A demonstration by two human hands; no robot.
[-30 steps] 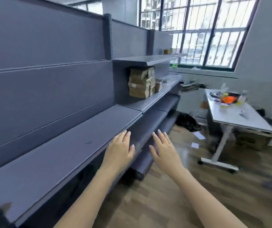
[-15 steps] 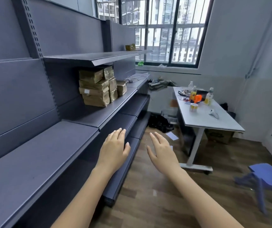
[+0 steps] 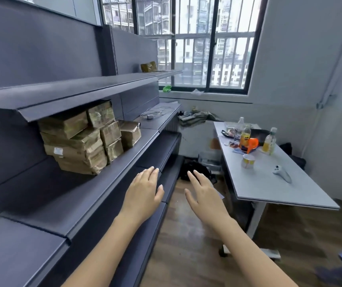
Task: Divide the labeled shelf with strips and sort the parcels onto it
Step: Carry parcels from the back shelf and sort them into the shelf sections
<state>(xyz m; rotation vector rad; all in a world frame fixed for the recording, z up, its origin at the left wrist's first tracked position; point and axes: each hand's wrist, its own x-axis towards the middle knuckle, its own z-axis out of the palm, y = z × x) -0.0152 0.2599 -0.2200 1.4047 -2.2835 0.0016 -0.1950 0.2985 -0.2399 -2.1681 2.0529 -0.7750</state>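
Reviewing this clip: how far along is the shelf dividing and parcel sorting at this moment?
Barely begun, it seems. Done: nothing visible; no divider strips or labels show on the dark shelf. The brown parcels sit in one undivided stack on it, with one more parcel on the top shelf. In hand: nothing; the left hand and right hand are flat and empty near the shelf edge. Left: fitting strips, then sorting every parcel.

Both bare forearms reach forward side by side. The left hand (image 3: 144,193) and right hand (image 3: 204,193) are palm-down, fingers straight and slightly spread, holding nothing, a small gap between them.
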